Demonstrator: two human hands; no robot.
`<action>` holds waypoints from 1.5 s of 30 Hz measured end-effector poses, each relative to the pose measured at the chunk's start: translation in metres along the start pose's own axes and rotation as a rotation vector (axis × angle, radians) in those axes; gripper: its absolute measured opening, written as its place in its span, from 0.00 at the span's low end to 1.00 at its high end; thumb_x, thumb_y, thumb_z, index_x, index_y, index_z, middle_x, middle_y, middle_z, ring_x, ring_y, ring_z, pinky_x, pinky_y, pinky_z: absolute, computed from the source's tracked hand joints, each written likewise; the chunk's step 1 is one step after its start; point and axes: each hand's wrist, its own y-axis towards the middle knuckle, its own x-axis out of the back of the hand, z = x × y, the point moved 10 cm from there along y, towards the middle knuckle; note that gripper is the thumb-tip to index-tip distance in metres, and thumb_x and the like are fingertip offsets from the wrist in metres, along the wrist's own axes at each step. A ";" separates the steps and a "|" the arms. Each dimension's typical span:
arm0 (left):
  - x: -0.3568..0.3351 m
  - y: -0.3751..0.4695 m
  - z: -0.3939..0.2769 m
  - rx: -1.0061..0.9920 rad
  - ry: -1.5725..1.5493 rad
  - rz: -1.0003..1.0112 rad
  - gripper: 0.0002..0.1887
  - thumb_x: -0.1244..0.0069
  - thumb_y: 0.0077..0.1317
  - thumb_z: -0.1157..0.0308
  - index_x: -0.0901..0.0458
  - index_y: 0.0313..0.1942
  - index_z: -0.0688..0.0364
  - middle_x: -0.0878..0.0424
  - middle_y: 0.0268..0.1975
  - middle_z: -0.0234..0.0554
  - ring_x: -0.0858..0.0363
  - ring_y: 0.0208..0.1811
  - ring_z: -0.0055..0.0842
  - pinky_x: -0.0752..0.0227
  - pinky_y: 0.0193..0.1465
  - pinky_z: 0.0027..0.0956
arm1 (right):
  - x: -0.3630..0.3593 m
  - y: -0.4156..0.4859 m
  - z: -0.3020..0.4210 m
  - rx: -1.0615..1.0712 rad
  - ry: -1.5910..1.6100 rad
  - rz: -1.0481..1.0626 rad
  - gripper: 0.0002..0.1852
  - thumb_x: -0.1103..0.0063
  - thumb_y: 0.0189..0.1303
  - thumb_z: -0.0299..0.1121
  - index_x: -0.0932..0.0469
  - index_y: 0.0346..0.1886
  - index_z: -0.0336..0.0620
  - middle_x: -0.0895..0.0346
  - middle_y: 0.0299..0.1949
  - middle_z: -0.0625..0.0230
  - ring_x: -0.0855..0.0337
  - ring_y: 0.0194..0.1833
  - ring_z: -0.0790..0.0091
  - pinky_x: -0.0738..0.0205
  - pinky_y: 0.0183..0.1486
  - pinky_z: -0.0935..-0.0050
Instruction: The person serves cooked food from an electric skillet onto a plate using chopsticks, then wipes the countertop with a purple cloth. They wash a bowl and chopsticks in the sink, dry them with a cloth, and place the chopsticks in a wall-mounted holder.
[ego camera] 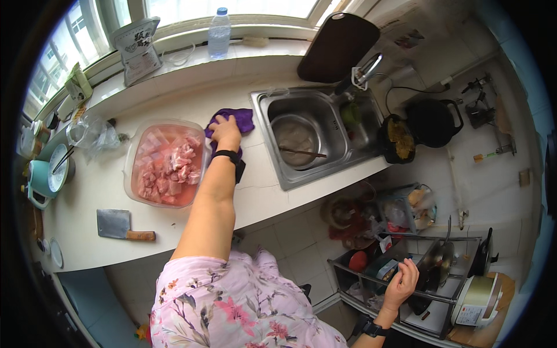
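My left hand [226, 132] lies on a purple cloth [244, 119] on the white countertop, its fingers spread over the bunched fabric; whether they grip it I cannot tell. Just left of the cloth stands a clear plastic container [129, 174] of raw meat pieces [167, 174] in pinkish liquid. A cleaver [115, 223] with a wooden handle rests flat nearer the counter's front edge. Over by the pull-out rack, at the lower right, my right hand [401, 285] is raised with fingers slightly bent, and nothing shows in it.
Right of the cloth is a steel double sink [278, 172] with a metal bowl [296, 139] and chopsticks. A dark cutting board [338, 48] leans behind it. Plastic bags [98, 137] and a turquoise pot [39, 182] are at the left. The pull-out rack [391, 291] extends at lower right.
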 end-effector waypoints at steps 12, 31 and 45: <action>0.028 -0.163 -0.042 -0.469 -0.734 0.074 0.22 0.39 0.48 0.73 0.18 0.48 0.58 0.23 0.48 0.56 0.23 0.52 0.48 0.26 0.57 0.40 | -0.184 0.053 0.185 0.487 0.488 0.433 0.50 0.23 0.46 0.34 0.42 0.73 0.42 0.51 0.76 0.45 0.48 0.74 0.39 0.46 0.73 0.47; 0.056 -0.314 0.341 0.262 -0.418 -0.456 0.24 0.44 0.57 0.67 0.21 0.57 0.55 0.33 0.66 0.52 0.33 0.65 0.49 0.33 0.64 0.45 | -0.319 -0.055 0.366 0.559 0.923 0.535 0.35 0.34 0.44 0.25 0.30 0.61 0.48 0.35 0.66 0.51 0.32 0.61 0.42 0.34 0.65 0.53; 0.115 -0.239 0.353 -0.330 -0.534 -0.426 0.15 0.38 0.59 0.67 0.19 0.44 0.63 0.17 0.45 0.46 0.19 0.48 0.40 0.27 0.53 0.40 | -0.325 -0.154 0.467 0.250 0.589 0.566 0.41 0.33 0.45 0.33 0.34 0.69 0.49 0.36 0.67 0.50 0.35 0.59 0.42 0.40 0.67 0.49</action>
